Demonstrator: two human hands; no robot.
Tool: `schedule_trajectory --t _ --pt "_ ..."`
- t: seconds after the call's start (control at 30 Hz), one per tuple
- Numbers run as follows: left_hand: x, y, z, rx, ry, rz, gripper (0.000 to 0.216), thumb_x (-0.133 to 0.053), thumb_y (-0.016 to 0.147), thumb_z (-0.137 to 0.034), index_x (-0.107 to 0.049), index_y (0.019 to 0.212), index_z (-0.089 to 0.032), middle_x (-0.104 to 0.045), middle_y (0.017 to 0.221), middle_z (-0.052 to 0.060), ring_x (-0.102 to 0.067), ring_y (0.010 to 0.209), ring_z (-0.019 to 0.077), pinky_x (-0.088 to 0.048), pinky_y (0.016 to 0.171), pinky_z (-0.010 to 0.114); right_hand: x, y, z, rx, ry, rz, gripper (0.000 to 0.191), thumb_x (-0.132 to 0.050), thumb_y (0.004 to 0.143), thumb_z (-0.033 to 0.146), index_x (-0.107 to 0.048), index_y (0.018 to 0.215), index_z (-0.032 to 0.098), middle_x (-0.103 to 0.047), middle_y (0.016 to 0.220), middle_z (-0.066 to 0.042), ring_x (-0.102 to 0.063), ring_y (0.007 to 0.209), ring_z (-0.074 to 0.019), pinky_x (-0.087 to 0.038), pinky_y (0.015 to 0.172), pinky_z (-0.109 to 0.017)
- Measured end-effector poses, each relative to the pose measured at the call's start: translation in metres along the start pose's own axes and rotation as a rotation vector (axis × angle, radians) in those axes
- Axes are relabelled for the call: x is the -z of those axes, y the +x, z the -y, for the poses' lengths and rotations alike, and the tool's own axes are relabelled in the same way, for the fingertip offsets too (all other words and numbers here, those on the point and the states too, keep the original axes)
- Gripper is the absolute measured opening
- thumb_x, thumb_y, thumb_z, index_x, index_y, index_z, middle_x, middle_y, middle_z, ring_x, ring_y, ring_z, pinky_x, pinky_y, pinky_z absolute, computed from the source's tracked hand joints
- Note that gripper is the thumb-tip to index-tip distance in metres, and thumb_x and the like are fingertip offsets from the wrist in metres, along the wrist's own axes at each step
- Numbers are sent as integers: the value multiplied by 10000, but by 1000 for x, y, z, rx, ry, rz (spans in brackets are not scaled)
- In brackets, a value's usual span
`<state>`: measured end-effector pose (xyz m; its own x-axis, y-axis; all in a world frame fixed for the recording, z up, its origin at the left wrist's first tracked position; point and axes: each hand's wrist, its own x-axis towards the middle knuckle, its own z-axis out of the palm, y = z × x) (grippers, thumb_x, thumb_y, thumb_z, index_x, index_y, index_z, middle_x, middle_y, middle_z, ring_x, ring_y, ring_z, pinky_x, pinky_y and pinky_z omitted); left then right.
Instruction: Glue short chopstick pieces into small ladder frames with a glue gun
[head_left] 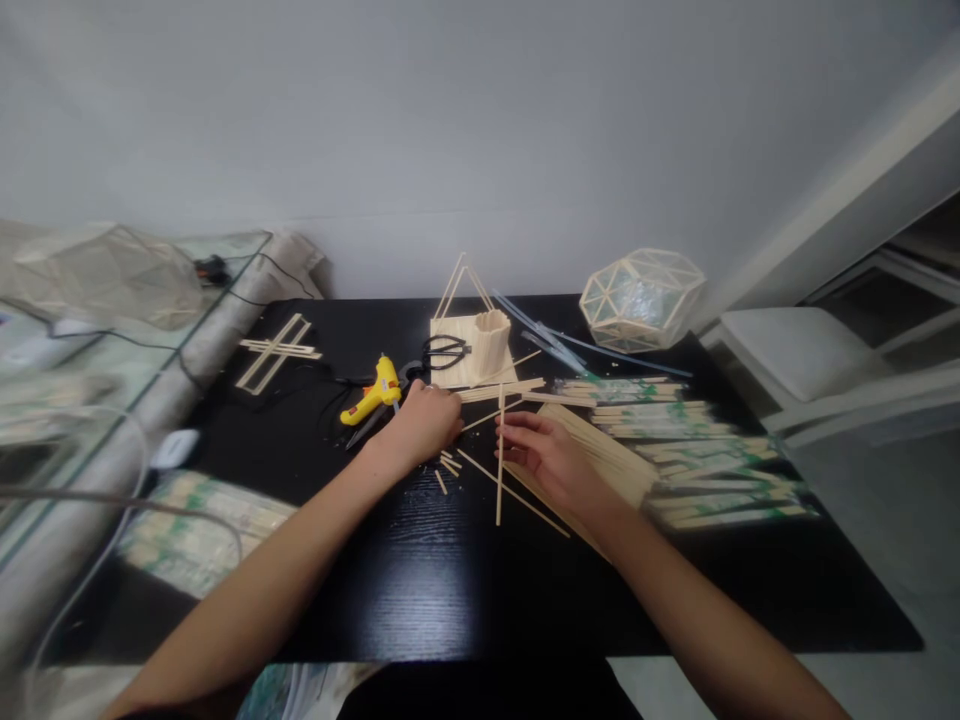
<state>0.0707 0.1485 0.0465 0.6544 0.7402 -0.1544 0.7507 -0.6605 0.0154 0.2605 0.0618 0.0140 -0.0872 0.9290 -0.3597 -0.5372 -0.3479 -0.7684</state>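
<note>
My right hand [553, 462] pinches a thin wooden stick [499, 490] like a chopstick, which stands roughly upright in the view. My left hand [429, 420] is low over the table with its fingers curled; its fingertips are hidden and what they hold cannot be made out. Beside it lies a yellow hot glue gun [373, 392]. Short cut stick pieces [448, 464] are scattered just below the left hand. A longer stick [517, 495] lies slanted on the table between my hands. Beyond them, black-handled scissors [445, 350] rest against a stick-built cup [490, 345] on a wooden base.
Packs of chopsticks [705, 455] and a stick mat [600, 450] lie on the right. A faceted stick frame [643, 300] stands at the back right, near clear glue sticks [555, 340]. Crossed sticks [276, 350] and another pack [195, 530] lie left on the black table [397, 600].
</note>
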Motion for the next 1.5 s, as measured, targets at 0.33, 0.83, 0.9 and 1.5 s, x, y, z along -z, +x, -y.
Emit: schedule_trajectory --t 0.33,0.83,0.9,1.5 --pt "-15 19 -37 -55 14 -12 227 -504 1015 -110 -708 1071 -27 -727 1053 240 -720 1041 346 -533 853 422 4 2 4 70 -3 -27 316 -980 622 282 -805 863 176 -754 864 0 -688 710 -117 -605 703 -269" --pt "11 -68 -24 42 -196 132 191 -436 1056 -211 -589 999 -112 -724 911 140 -722 790 263 -507 710 357 -2 -5 5 140 -21 -25 252 -955 657 301 -813 845 211 -766 993 -14 -707 815 -138 -622 748 -282" --pt "3 -83 -24 63 -481 112 195 -413 1075 -298 -528 981 -172 -709 910 92 -698 759 226 -498 722 346 -4 -7 3 121 -26 -5 249 -953 664 300 -817 852 210 -778 1009 -27 -719 819 -143 -623 739 -274" --pt "-34 -101 -52 41 -1048 -8 194 -514 1028 -309 -528 865 -206 -567 747 -33 -529 651 130 -411 633 257 -10 -15 -4 -5 -77 200 184 -906 743 278 -833 894 204 -811 969 -37 -724 759 -129 -640 726 -262"
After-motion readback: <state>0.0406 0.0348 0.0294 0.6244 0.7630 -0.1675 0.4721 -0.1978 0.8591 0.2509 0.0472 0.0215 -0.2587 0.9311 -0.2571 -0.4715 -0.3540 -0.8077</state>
